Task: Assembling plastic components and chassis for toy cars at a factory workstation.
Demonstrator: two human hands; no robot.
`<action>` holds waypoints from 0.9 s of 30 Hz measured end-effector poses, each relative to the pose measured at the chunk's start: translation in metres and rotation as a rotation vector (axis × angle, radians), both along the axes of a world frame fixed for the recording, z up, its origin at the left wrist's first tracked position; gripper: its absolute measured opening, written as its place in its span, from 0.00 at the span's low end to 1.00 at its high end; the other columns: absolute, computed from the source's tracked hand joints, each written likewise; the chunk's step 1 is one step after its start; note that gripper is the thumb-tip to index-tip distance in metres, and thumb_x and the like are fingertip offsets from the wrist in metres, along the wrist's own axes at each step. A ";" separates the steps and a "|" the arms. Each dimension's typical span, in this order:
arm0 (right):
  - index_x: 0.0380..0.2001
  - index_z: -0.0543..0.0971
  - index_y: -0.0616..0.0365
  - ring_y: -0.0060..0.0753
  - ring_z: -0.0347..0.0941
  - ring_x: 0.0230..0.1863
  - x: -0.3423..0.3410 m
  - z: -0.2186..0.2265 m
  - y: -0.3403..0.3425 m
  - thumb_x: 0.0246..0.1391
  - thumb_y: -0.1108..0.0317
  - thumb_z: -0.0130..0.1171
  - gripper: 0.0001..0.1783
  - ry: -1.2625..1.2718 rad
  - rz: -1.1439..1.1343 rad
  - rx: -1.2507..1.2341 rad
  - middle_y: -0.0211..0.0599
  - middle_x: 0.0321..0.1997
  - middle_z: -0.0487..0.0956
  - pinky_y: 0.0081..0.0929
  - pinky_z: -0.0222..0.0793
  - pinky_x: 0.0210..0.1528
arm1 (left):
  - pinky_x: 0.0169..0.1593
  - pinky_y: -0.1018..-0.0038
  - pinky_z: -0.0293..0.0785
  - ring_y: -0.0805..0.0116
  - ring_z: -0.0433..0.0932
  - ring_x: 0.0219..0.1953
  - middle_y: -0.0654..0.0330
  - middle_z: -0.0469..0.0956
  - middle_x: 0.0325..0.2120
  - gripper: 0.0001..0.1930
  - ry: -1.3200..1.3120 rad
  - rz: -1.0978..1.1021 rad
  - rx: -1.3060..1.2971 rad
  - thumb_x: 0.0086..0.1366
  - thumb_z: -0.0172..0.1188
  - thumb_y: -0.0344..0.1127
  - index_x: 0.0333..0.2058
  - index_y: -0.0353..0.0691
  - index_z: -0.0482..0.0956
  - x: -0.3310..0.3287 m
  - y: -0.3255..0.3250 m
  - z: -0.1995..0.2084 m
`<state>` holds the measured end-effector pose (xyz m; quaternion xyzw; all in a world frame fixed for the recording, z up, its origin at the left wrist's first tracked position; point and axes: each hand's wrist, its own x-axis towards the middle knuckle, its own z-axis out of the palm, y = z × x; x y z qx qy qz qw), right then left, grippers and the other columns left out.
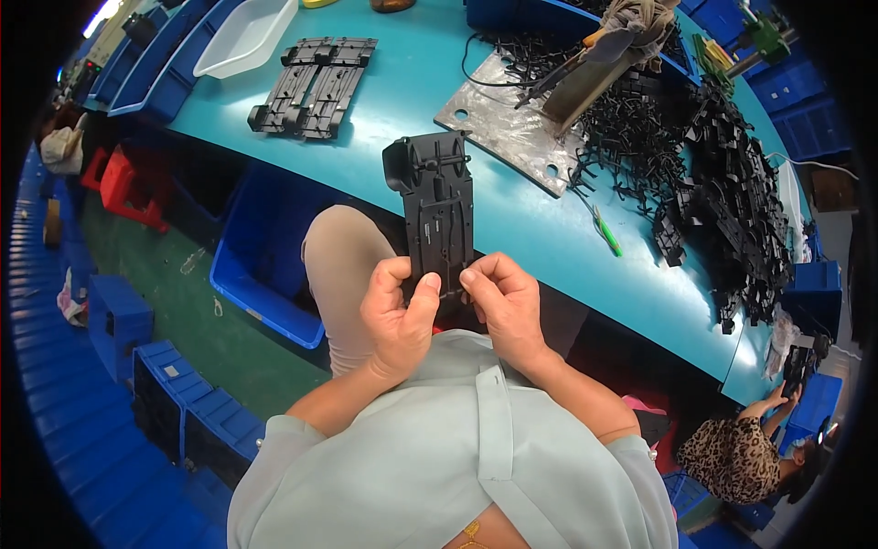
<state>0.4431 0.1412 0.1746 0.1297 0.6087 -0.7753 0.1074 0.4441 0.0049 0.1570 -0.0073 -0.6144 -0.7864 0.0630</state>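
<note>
A long black plastic chassis (441, 206), moulded with ribs and small holes, stands out from my two hands over my lap, by the table's near edge. My left hand (400, 316) is closed round its lower left edge, thumb on the face. At the lower right corner, my right hand (503, 297) pinches with thumb and forefinger; whether a small part sits between those fingertips is too fine to see. Similar black chassis (315, 87) lie side by side on the teal table (384, 82), to the far left.
A metal plate (508, 114) with a wrapped upright post stands beyond my hands. Right of it are heaps of small black parts (631, 137) and black chassis (736, 201), plus a green-handled tool (607, 233). Blue bins (265, 302) stand below left. A person (736, 457) works at far right.
</note>
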 end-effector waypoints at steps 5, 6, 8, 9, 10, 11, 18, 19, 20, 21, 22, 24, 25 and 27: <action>0.27 0.73 0.60 0.13 0.65 0.24 0.000 -0.002 -0.002 0.56 0.70 0.56 0.07 0.023 -0.014 -0.018 0.24 0.22 0.72 0.14 0.62 0.27 | 0.37 0.83 0.69 0.82 0.68 0.32 0.63 0.71 0.33 0.06 0.049 -0.003 -0.029 0.61 0.54 0.22 0.37 0.35 0.68 0.000 0.000 0.000; 0.27 0.73 0.60 0.12 0.65 0.24 0.000 -0.003 -0.002 0.56 0.71 0.56 0.06 0.025 -0.020 -0.007 0.24 0.22 0.72 0.14 0.62 0.27 | 0.36 0.83 0.68 0.81 0.68 0.31 0.63 0.71 0.32 0.06 0.058 0.008 -0.034 0.60 0.55 0.21 0.36 0.35 0.68 0.000 0.001 0.002; 0.27 0.73 0.60 0.11 0.65 0.24 0.000 -0.005 -0.004 0.56 0.71 0.56 0.06 0.027 -0.026 0.005 0.24 0.22 0.73 0.13 0.61 0.26 | 0.35 0.83 0.68 0.81 0.67 0.30 0.63 0.71 0.31 0.06 0.067 0.017 -0.040 0.60 0.55 0.21 0.36 0.35 0.69 0.000 0.001 0.002; 0.27 0.73 0.60 0.11 0.65 0.24 0.000 -0.007 -0.005 0.56 0.72 0.56 0.06 0.059 -0.040 0.012 0.24 0.22 0.73 0.13 0.61 0.26 | 0.34 0.82 0.67 0.80 0.67 0.30 0.63 0.71 0.30 0.06 0.129 0.029 -0.145 0.59 0.55 0.21 0.35 0.34 0.69 0.001 -0.001 0.000; 0.27 0.73 0.61 0.11 0.65 0.24 0.000 -0.009 -0.005 0.55 0.72 0.56 0.06 0.092 -0.053 0.019 0.24 0.22 0.73 0.13 0.61 0.26 | 0.33 0.82 0.66 0.79 0.67 0.29 0.63 0.71 0.29 0.06 0.192 0.041 -0.250 0.59 0.56 0.21 0.35 0.34 0.69 0.001 -0.002 -0.002; 0.27 0.73 0.61 0.11 0.65 0.24 0.001 -0.010 -0.005 0.55 0.72 0.56 0.06 0.090 -0.054 0.018 0.24 0.22 0.73 0.13 0.61 0.26 | 0.33 0.82 0.66 0.79 0.67 0.29 0.63 0.71 0.29 0.06 0.190 0.040 -0.251 0.59 0.56 0.21 0.35 0.34 0.69 0.002 -0.001 -0.002; 0.26 0.73 0.61 0.11 0.64 0.22 -0.002 -0.006 -0.001 0.54 0.72 0.56 0.05 0.062 -0.032 -0.012 0.25 0.22 0.73 0.13 0.60 0.24 | 0.33 0.82 0.66 0.78 0.67 0.28 0.64 0.71 0.28 0.07 0.224 0.059 -0.318 0.58 0.56 0.21 0.34 0.34 0.69 0.002 -0.001 -0.004; 0.25 0.73 0.60 0.11 0.64 0.22 -0.003 -0.003 0.001 0.54 0.72 0.56 0.06 -0.043 0.006 -0.105 0.25 0.21 0.73 0.13 0.59 0.23 | 0.33 0.82 0.67 0.79 0.67 0.28 0.64 0.71 0.29 0.07 0.173 0.057 -0.251 0.59 0.56 0.21 0.35 0.34 0.69 0.001 -0.001 -0.004; 0.25 0.73 0.60 0.11 0.64 0.22 -0.002 -0.003 0.000 0.54 0.72 0.56 0.06 -0.043 0.004 -0.106 0.25 0.21 0.73 0.13 0.59 0.23 | 0.33 0.82 0.67 0.79 0.67 0.28 0.64 0.71 0.29 0.07 0.173 0.056 -0.251 0.59 0.56 0.21 0.35 0.34 0.69 0.002 -0.001 -0.003; 0.25 0.73 0.60 0.11 0.63 0.21 -0.002 -0.003 0.000 0.54 0.71 0.56 0.06 -0.064 -0.006 -0.137 0.25 0.21 0.72 0.13 0.58 0.22 | 0.34 0.83 0.67 0.79 0.68 0.29 0.63 0.72 0.30 0.07 0.110 0.036 -0.143 0.59 0.55 0.21 0.35 0.34 0.69 0.003 0.000 -0.001; 0.25 0.73 0.59 0.11 0.63 0.21 -0.001 -0.003 0.000 0.54 0.71 0.56 0.06 -0.085 -0.016 -0.168 0.25 0.21 0.72 0.13 0.58 0.22 | 0.35 0.83 0.68 0.80 0.68 0.30 0.63 0.72 0.31 0.07 0.047 0.017 -0.035 0.60 0.54 0.20 0.36 0.35 0.68 0.004 0.001 0.001; 0.24 0.73 0.58 0.12 0.61 0.19 0.000 -0.001 -0.004 0.53 0.71 0.56 0.06 -0.062 -0.059 -0.148 0.24 0.19 0.70 0.13 0.56 0.20 | 0.36 0.83 0.68 0.81 0.68 0.31 0.62 0.72 0.31 0.06 0.032 -0.005 0.010 0.60 0.54 0.20 0.36 0.35 0.68 0.004 0.002 0.006; 0.23 0.72 0.57 0.12 0.59 0.17 0.001 0.000 -0.005 0.53 0.70 0.56 0.07 -0.039 -0.101 -0.128 0.24 0.18 0.69 0.14 0.54 0.18 | 0.37 0.83 0.69 0.81 0.69 0.32 0.62 0.73 0.32 0.06 0.017 -0.025 0.055 0.61 0.53 0.20 0.36 0.35 0.68 0.003 0.003 0.007; 0.23 0.72 0.57 0.12 0.60 0.18 0.000 0.003 -0.003 0.52 0.71 0.57 0.07 -0.050 -0.088 -0.106 0.23 0.19 0.69 0.13 0.55 0.20 | 0.38 0.83 0.70 0.81 0.69 0.33 0.61 0.73 0.33 0.06 0.009 -0.042 0.074 0.61 0.53 0.20 0.36 0.34 0.68 0.001 0.002 0.007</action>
